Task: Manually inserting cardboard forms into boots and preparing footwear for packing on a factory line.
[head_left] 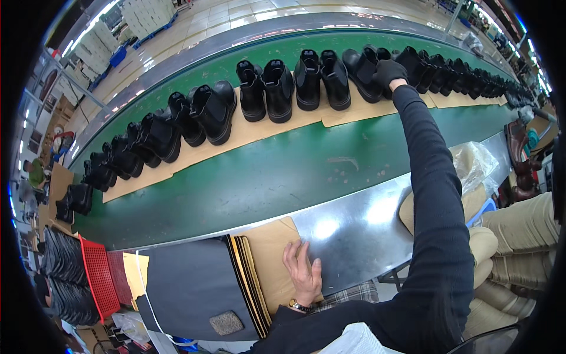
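My right hand [389, 73], in a black glove, reaches far across to the row of black ankle boots. Its fingers are closed at the upper part of a black boot [385, 54]; the glove hides part of the grip. Right beside it on the left stands another black boot [367, 76]. My left hand [303, 274], bare and with a watch at the wrist, lies with fingers apart on a sheet of brown cardboard [274, 239], near the metal ledge. Left of this hand is a stack of dark grey sheets [188, 277] with yellow edges.
Boots stand in a long row on cardboard strips [236, 131] over a green conveyor belt [265, 171]. A grey scrubbing block [226, 323] lies on the stack. A red basket [99, 277] stands at left; a clear plastic bag [471, 162] and beige rolls [522, 230] are at right.
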`<action>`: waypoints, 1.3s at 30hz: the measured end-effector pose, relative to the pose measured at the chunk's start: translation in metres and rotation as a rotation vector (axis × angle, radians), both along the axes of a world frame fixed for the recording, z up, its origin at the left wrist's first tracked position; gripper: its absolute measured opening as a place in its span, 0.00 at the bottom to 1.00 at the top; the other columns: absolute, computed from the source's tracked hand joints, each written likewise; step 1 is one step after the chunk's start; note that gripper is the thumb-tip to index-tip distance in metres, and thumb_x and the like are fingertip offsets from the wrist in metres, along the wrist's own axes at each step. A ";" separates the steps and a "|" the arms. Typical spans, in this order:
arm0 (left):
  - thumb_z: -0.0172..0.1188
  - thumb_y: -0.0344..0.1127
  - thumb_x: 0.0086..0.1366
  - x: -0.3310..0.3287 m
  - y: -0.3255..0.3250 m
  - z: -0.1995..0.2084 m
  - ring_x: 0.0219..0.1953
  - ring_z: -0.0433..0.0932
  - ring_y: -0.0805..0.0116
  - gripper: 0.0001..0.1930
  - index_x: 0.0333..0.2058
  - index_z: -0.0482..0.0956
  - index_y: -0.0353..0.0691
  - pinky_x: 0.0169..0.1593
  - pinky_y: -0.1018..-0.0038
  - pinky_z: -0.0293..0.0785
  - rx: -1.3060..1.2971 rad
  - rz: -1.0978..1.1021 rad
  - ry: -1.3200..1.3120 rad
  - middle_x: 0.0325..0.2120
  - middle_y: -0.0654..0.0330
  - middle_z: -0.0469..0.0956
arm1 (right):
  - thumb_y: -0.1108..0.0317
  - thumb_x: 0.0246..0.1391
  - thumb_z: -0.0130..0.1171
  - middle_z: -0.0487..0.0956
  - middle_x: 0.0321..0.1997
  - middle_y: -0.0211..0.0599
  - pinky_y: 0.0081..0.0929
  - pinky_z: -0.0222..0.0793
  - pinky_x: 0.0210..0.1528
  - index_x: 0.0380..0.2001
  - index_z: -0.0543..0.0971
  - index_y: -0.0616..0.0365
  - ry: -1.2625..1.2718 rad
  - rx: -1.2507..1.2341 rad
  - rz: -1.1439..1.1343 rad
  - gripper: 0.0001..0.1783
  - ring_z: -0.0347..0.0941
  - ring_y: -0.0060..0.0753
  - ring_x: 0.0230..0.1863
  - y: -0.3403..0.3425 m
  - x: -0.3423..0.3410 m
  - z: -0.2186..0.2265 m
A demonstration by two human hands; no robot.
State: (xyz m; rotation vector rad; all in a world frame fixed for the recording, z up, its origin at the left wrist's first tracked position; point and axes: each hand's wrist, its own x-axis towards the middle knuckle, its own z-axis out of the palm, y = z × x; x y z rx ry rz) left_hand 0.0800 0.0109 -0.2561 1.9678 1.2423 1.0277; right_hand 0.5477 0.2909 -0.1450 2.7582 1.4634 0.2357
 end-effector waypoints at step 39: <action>0.63 0.43 0.57 -0.025 0.039 0.073 0.19 0.65 0.79 0.17 0.22 0.78 0.31 0.25 0.76 0.63 -0.434 -0.058 -0.323 0.13 0.65 0.70 | 0.70 0.49 0.58 0.79 0.26 0.33 0.18 0.69 0.33 0.29 0.82 0.61 1.336 0.537 0.470 0.07 0.74 0.21 0.27 -0.308 -0.264 -0.023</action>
